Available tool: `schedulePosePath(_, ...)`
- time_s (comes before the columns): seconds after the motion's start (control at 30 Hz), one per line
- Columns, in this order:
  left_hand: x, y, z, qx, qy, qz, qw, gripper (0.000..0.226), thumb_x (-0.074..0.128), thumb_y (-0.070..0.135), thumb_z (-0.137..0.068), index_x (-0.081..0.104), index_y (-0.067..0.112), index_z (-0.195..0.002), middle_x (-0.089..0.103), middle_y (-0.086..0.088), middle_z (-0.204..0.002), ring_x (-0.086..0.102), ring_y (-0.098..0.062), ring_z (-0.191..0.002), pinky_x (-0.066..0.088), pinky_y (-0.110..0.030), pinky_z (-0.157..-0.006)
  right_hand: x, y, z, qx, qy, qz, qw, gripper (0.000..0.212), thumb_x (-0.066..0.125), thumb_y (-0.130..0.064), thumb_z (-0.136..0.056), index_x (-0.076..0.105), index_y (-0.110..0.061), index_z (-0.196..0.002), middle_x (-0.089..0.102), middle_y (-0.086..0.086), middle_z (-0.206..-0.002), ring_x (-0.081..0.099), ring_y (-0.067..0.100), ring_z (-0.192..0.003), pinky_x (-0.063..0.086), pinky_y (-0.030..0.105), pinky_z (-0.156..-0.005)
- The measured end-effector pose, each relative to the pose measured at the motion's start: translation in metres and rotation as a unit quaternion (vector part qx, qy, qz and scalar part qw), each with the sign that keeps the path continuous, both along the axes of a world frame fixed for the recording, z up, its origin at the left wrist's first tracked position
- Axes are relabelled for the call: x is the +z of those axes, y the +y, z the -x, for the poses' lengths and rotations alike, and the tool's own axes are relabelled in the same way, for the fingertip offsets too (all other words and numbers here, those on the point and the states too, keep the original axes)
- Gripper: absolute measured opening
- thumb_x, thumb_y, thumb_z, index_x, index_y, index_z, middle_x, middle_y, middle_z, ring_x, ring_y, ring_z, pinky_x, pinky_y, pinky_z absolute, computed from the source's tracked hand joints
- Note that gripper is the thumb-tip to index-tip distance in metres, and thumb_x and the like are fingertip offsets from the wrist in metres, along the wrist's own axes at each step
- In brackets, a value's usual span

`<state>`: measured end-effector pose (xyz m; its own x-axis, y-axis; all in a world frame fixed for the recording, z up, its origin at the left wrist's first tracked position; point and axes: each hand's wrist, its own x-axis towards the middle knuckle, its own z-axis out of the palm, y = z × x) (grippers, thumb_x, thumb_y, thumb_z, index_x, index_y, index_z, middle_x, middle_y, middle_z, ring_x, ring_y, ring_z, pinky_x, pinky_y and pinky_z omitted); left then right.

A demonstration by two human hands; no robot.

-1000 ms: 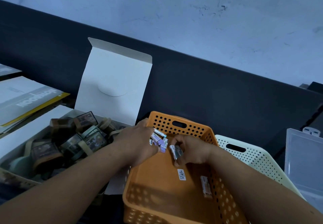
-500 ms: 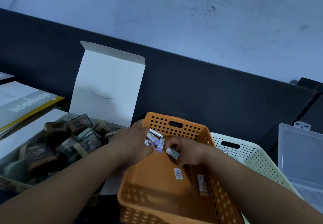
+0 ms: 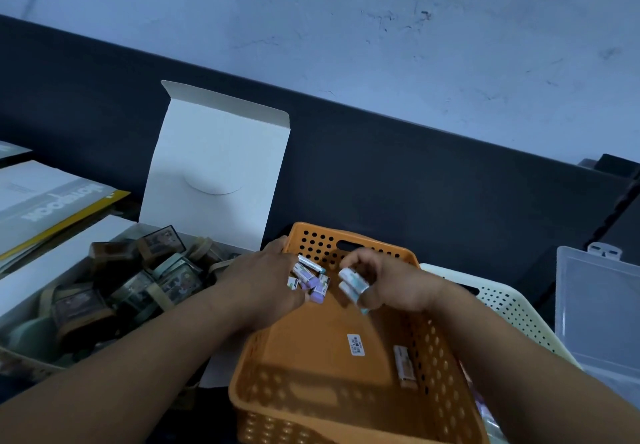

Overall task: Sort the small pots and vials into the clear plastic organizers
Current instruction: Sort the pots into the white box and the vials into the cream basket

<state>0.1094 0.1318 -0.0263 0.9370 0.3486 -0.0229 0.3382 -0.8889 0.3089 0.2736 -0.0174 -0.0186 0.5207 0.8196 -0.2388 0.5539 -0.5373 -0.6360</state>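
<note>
Both hands hover over an orange perforated basket (image 3: pixel 349 409). My left hand (image 3: pixel 263 281) grips a bunch of several small vials (image 3: pixel 311 281) with lilac and white ends. My right hand (image 3: pixel 384 284) pinches two small white vials (image 3: pixel 349 282) between thumb and fingers, just right of the left hand's bunch. One more vial (image 3: pixel 403 365) lies on the basket floor near its right wall, beside a white sticker (image 3: pixel 355 344). A clear plastic organizer (image 3: pixel 599 312) with its lid up stands at the far right.
A white cardboard box (image 3: pixel 214 166) with its flap raised holds several small dark pots (image 3: pixel 121 288) at the left. A cream perforated basket (image 3: pixel 509 308) sits behind the orange one. Booklets (image 3: pixel 45 201) lie at far left. A dark wall band runs behind.
My right hand has lifted slightly and moved right, away from the left hand, and now holds two vials. The left hand keeps its bunch in place.
</note>
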Motion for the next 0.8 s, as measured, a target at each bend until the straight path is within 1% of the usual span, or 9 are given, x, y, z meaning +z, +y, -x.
schedulePosePath(0.07,-0.002,0.001,-0.001,0.001,0.003,-0.004,1.000,0.067,0.046,0.055,-0.092,0.026,0.025,-0.149,0.004,0.004,-0.161,0.029,-0.022,-0.140,0.029,-0.034,-0.108,0.012,-0.016,-0.003,-0.025,0.007,-0.051,0.998,0.056,0.070,0.005,-0.072,0.057,-0.035,-0.108,0.060,-0.003,-0.109,0.060,0.015,-0.097,0.053,0.026,-0.076)
schedulePosePath(0.17,-0.003,0.001,0.000,0.000,-0.005,0.000,1.000,0.065,0.047,0.054,-0.092,0.028,0.026,-0.147,0.009,0.005,-0.160,0.034,-0.021,-0.137,0.033,-0.034,-0.105,0.025,-0.046,-0.010,-0.075,0.053,-0.139,0.986,0.056,0.068,0.010,-0.071,0.060,-0.030,-0.108,0.061,0.005,-0.111,0.062,0.021,-0.095,0.055,0.035,-0.079)
schedulePosePath(0.23,-0.004,0.002,0.000,-0.001,-0.008,0.001,1.000,0.063,0.047,0.053,-0.092,0.029,0.027,-0.147,0.011,0.005,-0.159,0.036,-0.020,-0.135,0.034,-0.035,-0.104,0.029,-0.068,-0.014,-0.116,0.069,-0.175,0.975,0.053,0.064,0.016,-0.074,0.059,-0.022,-0.110,0.060,0.009,-0.108,0.061,0.019,-0.088,0.053,0.031,-0.074)
schedulePosePath(0.33,-0.004,0.002,-0.001,-0.006,-0.011,0.001,1.000,0.061,0.046,0.053,-0.091,0.033,0.027,-0.145,0.013,0.005,-0.158,0.038,-0.020,-0.132,0.037,-0.036,-0.104,0.026,-0.098,-0.019,-0.174,0.073,-0.161,0.969,0.052,0.061,0.017,-0.079,0.055,-0.018,-0.116,0.058,0.011,-0.111,0.062,0.020,-0.085,0.054,0.033,-0.074)
schedulePosePath(0.4,-0.003,0.002,-0.001,-0.008,-0.012,0.000,1.000,0.060,0.046,0.053,-0.091,0.034,0.028,-0.143,0.014,0.006,-0.157,0.039,-0.019,-0.131,0.037,-0.036,-0.102,0.018,-0.112,-0.024,-0.211,0.066,-0.122,0.968,0.056,0.065,0.012,-0.080,0.052,-0.019,-0.126,0.056,0.010,-0.118,0.061,0.021,-0.097,0.054,0.035,-0.081)
schedulePosePath(0.5,-0.002,0.001,-0.001,-0.011,-0.017,0.003,1.000,0.059,0.046,0.053,-0.091,0.033,0.029,-0.143,0.017,0.007,-0.156,0.041,-0.017,-0.130,0.037,-0.034,-0.099,0.008,-0.120,-0.027,-0.237,-0.012,-0.067,0.969,0.067,0.072,0.000,-0.080,0.046,-0.023,-0.137,0.053,0.003,-0.131,0.056,0.017,-0.109,0.047,0.023,-0.078)
schedulePosePath(0.6,-0.002,0.001,-0.001,-0.010,-0.020,0.004,1.000,0.059,0.047,0.054,-0.090,0.035,0.030,-0.143,0.017,0.008,-0.156,0.041,-0.018,-0.130,0.037,-0.034,-0.098,0.010,-0.113,-0.018,-0.224,-0.083,-0.088,0.967,0.065,0.075,-0.008,-0.080,0.048,-0.026,-0.137,0.051,-0.006,-0.131,0.052,0.011,-0.111,0.047,0.019,-0.074)
schedulePosePath(0.73,-0.002,0.001,0.000,-0.005,-0.013,0.002,1.000,0.062,0.047,0.054,-0.091,0.031,0.029,-0.146,0.012,0.006,-0.158,0.036,-0.019,-0.135,0.034,-0.034,-0.103,0.022,-0.087,0.011,-0.138,-0.113,-0.116,0.977,0.052,0.078,-0.016,-0.079,0.058,-0.035,-0.123,0.059,-0.015,-0.120,0.055,0.003,-0.113,0.051,0.031,-0.093)
schedulePosePath(0.8,-0.001,0.001,0.001,-0.006,-0.013,0.002,1.000,0.062,0.047,0.054,-0.091,0.032,0.029,-0.145,0.014,0.005,-0.158,0.037,-0.020,-0.134,0.034,-0.034,-0.102,0.027,-0.075,0.028,-0.073,-0.106,-0.073,0.989,0.050,0.078,-0.018,-0.079,0.058,-0.033,-0.122,0.062,-0.015,-0.114,0.059,0.000,-0.104,0.052,0.023,-0.089)
